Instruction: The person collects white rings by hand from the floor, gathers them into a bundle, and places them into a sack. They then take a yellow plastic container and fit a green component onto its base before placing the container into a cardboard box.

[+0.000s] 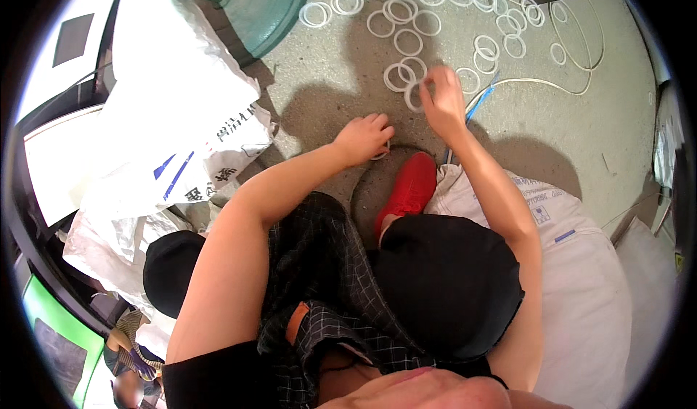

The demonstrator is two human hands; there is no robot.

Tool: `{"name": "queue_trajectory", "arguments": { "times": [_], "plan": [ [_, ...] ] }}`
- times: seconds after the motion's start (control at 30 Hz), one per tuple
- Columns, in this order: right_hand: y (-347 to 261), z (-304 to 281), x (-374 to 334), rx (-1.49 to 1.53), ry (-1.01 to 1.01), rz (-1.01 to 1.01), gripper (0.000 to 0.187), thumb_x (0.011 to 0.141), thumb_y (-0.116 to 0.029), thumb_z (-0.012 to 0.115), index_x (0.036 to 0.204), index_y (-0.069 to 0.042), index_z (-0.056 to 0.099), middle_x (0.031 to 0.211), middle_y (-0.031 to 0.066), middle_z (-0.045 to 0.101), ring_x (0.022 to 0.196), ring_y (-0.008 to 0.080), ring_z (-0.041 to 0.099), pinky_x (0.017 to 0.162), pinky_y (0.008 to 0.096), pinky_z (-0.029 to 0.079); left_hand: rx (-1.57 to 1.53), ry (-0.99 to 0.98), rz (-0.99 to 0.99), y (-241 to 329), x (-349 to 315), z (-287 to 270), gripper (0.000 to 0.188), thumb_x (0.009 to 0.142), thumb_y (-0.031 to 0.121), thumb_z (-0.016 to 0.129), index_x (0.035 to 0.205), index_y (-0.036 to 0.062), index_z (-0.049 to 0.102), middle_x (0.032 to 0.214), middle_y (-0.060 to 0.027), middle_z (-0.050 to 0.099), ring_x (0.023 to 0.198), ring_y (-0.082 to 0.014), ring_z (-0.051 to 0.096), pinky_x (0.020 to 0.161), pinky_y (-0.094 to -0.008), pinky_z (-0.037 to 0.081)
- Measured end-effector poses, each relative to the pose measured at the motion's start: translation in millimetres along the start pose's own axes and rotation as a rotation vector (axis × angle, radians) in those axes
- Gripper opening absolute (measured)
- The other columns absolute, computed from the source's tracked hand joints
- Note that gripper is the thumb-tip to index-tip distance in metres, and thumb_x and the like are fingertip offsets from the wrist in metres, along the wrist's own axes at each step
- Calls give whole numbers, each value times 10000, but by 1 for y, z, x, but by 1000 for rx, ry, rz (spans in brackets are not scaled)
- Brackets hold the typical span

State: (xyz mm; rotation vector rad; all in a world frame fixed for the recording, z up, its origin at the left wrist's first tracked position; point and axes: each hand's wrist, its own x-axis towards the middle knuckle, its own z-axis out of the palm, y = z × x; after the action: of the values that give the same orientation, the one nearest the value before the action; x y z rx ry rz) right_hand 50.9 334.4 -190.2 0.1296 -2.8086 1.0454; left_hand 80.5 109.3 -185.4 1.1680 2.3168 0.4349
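Note:
Many white, see-through plastic rings (408, 42) lie on the concrete floor ahead of me, some overlapping. My right hand (444, 98) is closed, thumb and fingers pinching a white ring (413, 105) at the near end of the scatter; this ring looks slightly blurred. Lower and to the left, my left hand (365, 139) is curled with its fingers bent down. Part of another white ring (380, 155) shows under its fingertips, and the hand hides the rest. A red shoe (411, 184) is on the floor just below and between the two hands.
A white woven sack (185, 111) lies at the left, beside a green round base (270, 9). Another full pale sack (581, 285) stands at the right. A pale cable (541, 81) with a blue strip (482, 98) runs past my right hand. Another person (131, 365) is at lower left.

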Motion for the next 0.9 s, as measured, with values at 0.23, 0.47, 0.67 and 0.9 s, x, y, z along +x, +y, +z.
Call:
{"name": "queue_trajectory", "arguments": {
  "times": [0.23, 0.47, 0.67, 0.9],
  "plan": [
    [-2, 39, 47, -82, -95, 121, 268, 734, -45, 703, 947, -55, 540, 1065, 143, 541, 1039, 365, 536, 877, 447, 464, 51, -119, 146, -37, -19, -9, 189, 814, 139, 627, 992, 91, 583, 1060, -88, 511, 1046, -280, 545, 847, -401, 499],
    [-3, 50, 42, -211, -230, 64, 363, 665, -42, 731, 979, -72, 554, 1021, 120, 560, 945, 339, 574, 806, 418, 511, -200, 620, -463, -118, 41, -79, 208, 892, 54, 499, 1093, 68, 554, 833, -163, 650, 759, -372, 640, 674, -469, 511],
    [0, 38, 45, -162, -206, -37, 320, 655, -1, 703, 947, -63, 587, 1021, 123, 552, 980, 355, 544, 822, 446, 494, 226, 401, -654, -199, 74, -132, 318, 823, 47, 563, 1137, 93, 588, 1124, -154, 587, 925, -367, 641, 801, -466, 526],
    [20, 22, 71, 174, 116, 233, 393, 648, 17, 675, 1033, -39, 621, 1077, 136, 563, 1003, 370, 568, 852, 423, 483, 145, 448, -424, -191, 56, -137, 179, 832, 38, 574, 1008, 71, 568, 990, -119, 619, 921, -340, 647, 740, -457, 521]
  ]
}}
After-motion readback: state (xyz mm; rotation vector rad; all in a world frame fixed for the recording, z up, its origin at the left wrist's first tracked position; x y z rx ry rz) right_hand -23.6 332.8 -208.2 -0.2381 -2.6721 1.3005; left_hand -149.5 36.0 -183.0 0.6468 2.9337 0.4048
